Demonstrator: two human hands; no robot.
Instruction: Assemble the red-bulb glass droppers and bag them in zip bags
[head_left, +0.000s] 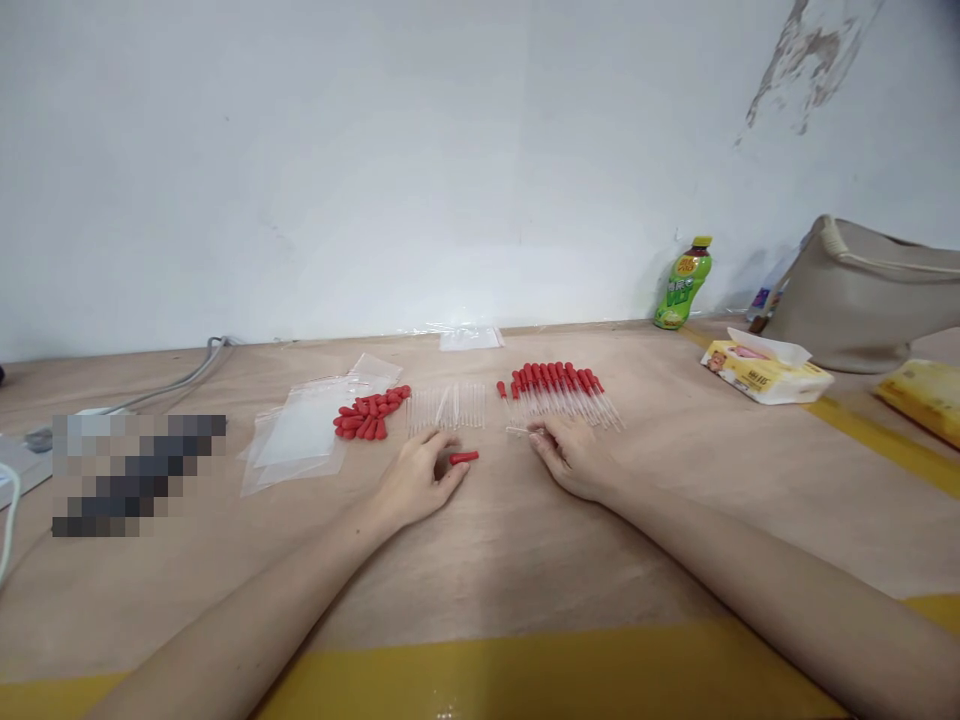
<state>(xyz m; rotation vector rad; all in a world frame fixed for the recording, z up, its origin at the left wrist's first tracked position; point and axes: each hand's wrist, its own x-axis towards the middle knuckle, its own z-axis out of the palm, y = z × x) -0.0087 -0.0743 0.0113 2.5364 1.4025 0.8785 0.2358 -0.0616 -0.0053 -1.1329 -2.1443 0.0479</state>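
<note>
My left hand (420, 475) has thumb and fingers closed around a red rubber dropper bulb (465, 457), its narrow end pointing right. A clear glass pipette tube (516, 430) is pinched in my right hand (571, 455), one end sticking out to the left; the rest is hidden by the fingers. Beyond my left hand lies a row of clear glass tubes (461, 405), with a heap of loose red bulbs (367, 415) to its left. Behind my right hand, several droppers with red bulbs (559, 378) lie side by side, bulbs away from me.
Clear plastic bags (300, 425) lie at left, near a pixelated dark item (142, 480) and cables (187, 378). A green bottle (682, 285), tissue pack (765, 370), beige bag (862, 290) and yellow pack (922, 395) stand at right. Yellow tape (450, 675) crosses the front.
</note>
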